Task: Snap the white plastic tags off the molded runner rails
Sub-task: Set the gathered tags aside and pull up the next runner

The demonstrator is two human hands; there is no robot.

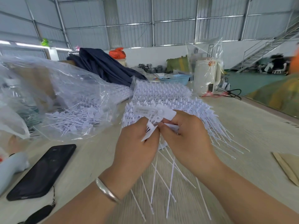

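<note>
Both hands meet over the wooden table (252, 120), just in front of the heap of runner rails (163, 97), our landmark here. We see the left hand (135, 143) with fingers curled round a flat white tag (149, 132) that bears dark print, and the right hand (186, 135) pinching a bundle of white tags (155, 113) whose thin, stiff tails (171, 183) fan down toward us across the tabletop. A white cover sheathes one right fingertip; a smooth silver bangle (106, 190) circles the left wrist.

The heap itself is a bristling mass of white moulded plastic, ridged in rows. Left of it, a crinkled clear plastic bag (64, 94) holds loose tags. Nearer us on that side lies a glossy black phone (42, 170). Behind the heap we find dark blue cloth (105, 65), a pale blue perforated basket (176, 79), and, to its right, a cream kettle (205, 76) wrapped in clear film. The hands hide the exact point where tag and rail join.
</note>
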